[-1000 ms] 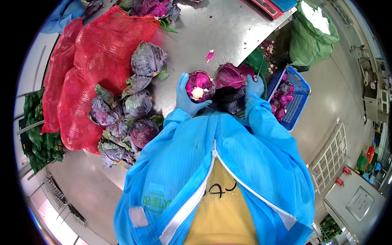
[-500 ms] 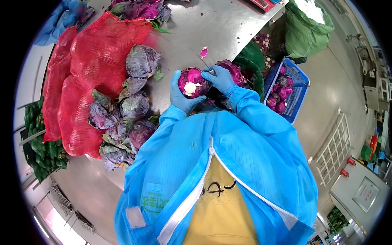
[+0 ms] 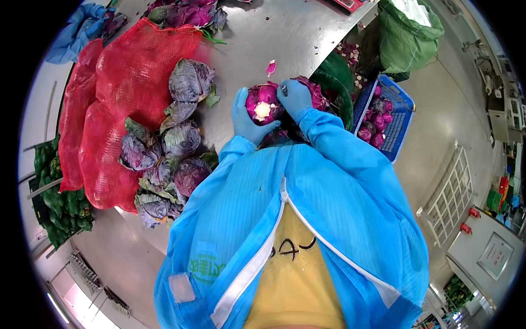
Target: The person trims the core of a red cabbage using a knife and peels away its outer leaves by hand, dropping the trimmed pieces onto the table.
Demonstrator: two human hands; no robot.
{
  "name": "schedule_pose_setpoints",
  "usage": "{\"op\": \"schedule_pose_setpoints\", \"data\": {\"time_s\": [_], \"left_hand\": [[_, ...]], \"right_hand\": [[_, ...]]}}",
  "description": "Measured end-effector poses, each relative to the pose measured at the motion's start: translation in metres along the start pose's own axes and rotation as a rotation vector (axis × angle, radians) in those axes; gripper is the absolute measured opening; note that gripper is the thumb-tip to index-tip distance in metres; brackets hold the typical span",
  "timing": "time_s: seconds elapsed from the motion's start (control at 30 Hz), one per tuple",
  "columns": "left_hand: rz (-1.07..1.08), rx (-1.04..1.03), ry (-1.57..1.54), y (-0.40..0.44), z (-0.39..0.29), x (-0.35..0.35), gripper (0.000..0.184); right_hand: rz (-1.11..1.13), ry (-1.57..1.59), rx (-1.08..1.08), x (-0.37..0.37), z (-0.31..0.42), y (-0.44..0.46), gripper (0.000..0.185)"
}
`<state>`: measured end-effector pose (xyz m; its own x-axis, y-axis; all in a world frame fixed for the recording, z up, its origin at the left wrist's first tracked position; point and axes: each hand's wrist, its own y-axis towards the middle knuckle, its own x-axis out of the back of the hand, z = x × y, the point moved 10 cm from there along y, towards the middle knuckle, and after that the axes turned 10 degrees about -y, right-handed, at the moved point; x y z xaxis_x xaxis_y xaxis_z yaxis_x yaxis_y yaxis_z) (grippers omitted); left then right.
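Fingers [image 3: 239, 102] of left hand [image 3: 246, 122] gripping one purple cabbage [image 3: 265, 103], right hand [image 3: 297, 100] at its side, its hold unclear.

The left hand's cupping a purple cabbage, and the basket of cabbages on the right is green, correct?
No, the basket is blue, as the head view shows; it holds cabbages on the right, and the left hand cups a purple cabbage.

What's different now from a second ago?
The right hand has moved left, from near the green bin to the side of the purple cabbage. The left hand still cups that cabbage. The red mesh sack and blue basket have stayed put.
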<state>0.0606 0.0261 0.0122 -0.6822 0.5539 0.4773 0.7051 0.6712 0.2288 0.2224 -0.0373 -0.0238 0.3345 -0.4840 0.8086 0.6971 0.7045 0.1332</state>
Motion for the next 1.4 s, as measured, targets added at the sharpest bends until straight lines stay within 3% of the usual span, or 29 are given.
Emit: {"op": "schedule_pose_setpoints", "data": {"time_s": [0.17,0.37,0.43,0.5,0.57,0.6,0.63,0.7,0.87,0.93,1.07,1.13,1.27,1.4], "left_hand": [[-0.011,-0.205,-0.037,-0.009,-0.009,-0.002,0.115],[0.006,-0.197,-0.006,-0.017,-0.004,0.001,0.12],[-0.107,0.041,-0.469,-0.021,0.031,0.006,0.119],[-0.112,0.069,-0.372,-0.023,0.036,0.01,0.119],[-0.068,-0.083,-0.205,-0.017,0.027,0.007,0.119],[-0.068,-0.126,-0.165,-0.017,0.024,0.006,0.119],[-0.069,-0.127,-0.162,-0.018,0.025,0.007,0.119],[-0.065,-0.072,-0.221,-0.018,0.032,0.006,0.12],[-0.036,0.04,-0.34,-0.015,0.042,0.004,0.121],[-0.036,-0.007,-0.293,-0.016,0.037,0.005,0.121],[-0.035,-0.031,-0.167,-0.012,0.024,0.003,0.121],[-0.043,-0.076,-0.138,-0.009,0.012,0.003,0.119],[-0.037,-0.105,-0.047,-0.012,0.001,0.003,0.118],[-0.101,0.009,-0.174,-0.017,0.015,0.006,0.117]], "right_hand": [[-0.005,-0.029,-0.074,0.0,-0.018,0.005,0.023],[0.0,-0.188,-0.366,-0.002,-0.084,0.003,0.025],[0.035,-0.135,-0.415,0.024,-0.083,-0.01,0.025],[0.027,-0.126,-0.396,0.028,-0.073,-0.023,0.028],[-0.058,0.213,-0.391,0.042,-0.043,-0.031,0.037],[-0.066,0.232,-0.285,0.034,-0.029,-0.026,0.048],[-0.008,0.356,-0.226,0.018,-0.017,-0.024,0.053],[0.252,0.183,-0.201,-0.005,0.0,-0.026,0.056],[0.264,0.328,-0.139,-0.013,0.003,-0.023,0.043],[0.082,0.16,0.034,0.005,0.019,-0.02,0.03],[0.047,0.155,-0.013,0.008,0.014,-0.013,0.024],[0.045,0.156,-0.177,0.005,-0.006,-0.013,0.023],[-0.02,0.324,-0.308,-0.008,-0.032,-0.021,0.022],[-0.16,0.264,-0.24,0.019,-0.016,-0.036,0.018]]}}
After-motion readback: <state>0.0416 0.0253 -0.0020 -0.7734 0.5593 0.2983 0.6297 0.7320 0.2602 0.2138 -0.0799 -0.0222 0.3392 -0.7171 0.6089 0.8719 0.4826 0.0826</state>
